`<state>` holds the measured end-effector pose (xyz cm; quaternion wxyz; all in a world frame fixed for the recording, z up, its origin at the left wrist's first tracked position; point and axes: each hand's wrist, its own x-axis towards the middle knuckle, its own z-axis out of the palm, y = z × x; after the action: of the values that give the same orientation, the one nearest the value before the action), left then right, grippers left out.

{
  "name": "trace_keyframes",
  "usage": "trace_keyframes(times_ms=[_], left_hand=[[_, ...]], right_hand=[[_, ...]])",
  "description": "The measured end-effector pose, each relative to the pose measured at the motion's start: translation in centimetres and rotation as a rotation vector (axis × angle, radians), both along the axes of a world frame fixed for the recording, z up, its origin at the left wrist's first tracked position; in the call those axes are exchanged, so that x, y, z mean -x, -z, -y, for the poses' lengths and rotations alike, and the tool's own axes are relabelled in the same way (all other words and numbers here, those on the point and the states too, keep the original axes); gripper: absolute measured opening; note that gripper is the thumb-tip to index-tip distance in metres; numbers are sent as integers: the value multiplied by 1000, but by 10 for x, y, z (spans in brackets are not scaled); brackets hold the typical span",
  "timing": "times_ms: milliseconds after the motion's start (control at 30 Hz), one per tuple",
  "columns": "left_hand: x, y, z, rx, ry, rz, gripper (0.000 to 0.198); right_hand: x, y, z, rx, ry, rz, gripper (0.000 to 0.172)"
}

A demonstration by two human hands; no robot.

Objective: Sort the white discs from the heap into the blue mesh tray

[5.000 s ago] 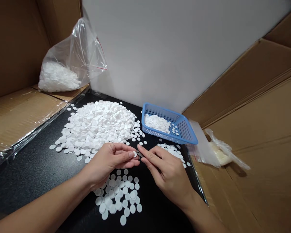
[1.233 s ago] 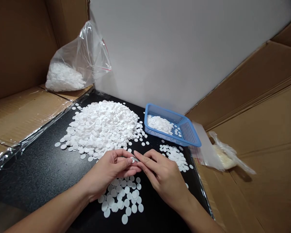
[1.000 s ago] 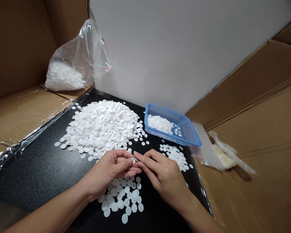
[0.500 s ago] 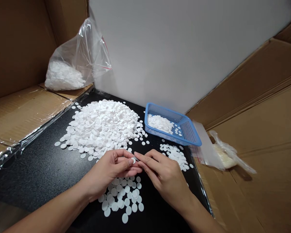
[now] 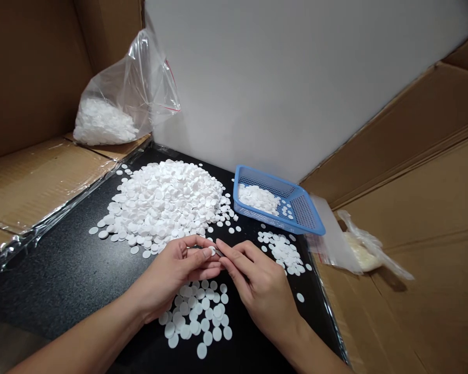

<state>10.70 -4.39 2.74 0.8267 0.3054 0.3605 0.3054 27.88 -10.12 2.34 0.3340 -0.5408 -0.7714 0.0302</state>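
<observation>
Between the thumb and fingers of my left hand [image 5: 181, 262] is a small white disc [image 5: 212, 251]. My right hand [image 5: 259, 278] pinches a thin, dark, narrow tool [image 5: 219, 253], its tip at the disc; most of it is hidden by the fingers, so I cannot tell its kind. The two hands meet fingertip to fingertip above the black table. Right below them lies a loose spread of white discs [image 5: 205, 324], some overlapping. Just beyond my left hand rises a large heap of similar white discs [image 5: 167, 197].
A blue perforated basket [image 5: 276, 223] with white discs inside stands at the back right. Nearer lies a smaller pile of discs [image 5: 286, 253]. A clear bag of white pieces [image 5: 105, 122] sits on cardboard at the left. Another plastic bag [image 5: 364, 252] lies right of the table.
Both hands have shifted slightly left and up, still together with the disc between them. My right forearm has moved left, uncovering a single disc on the right.
</observation>
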Motion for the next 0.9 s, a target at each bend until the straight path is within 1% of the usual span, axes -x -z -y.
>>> trace_keyframes(times_ms=[200, 500, 733, 800, 900], left_hand=[[1, 2, 1, -7, 21, -2, 33], [1, 0, 1, -11, 42, 4, 32], [1, 2, 1, -23, 63, -12, 34], [2, 2, 0, -32, 68, -31, 33], [5, 1, 0, -95, 97, -103, 32]], right_hand=[[0, 1, 0, -38, -9, 44, 33], [0, 1, 1, -34, 2, 59, 33], [1, 1, 1, -11, 16, 9, 32], [-4, 2, -1, 3, 57, 23, 32], [-16, 6, -9, 95, 205, 181, 30]])
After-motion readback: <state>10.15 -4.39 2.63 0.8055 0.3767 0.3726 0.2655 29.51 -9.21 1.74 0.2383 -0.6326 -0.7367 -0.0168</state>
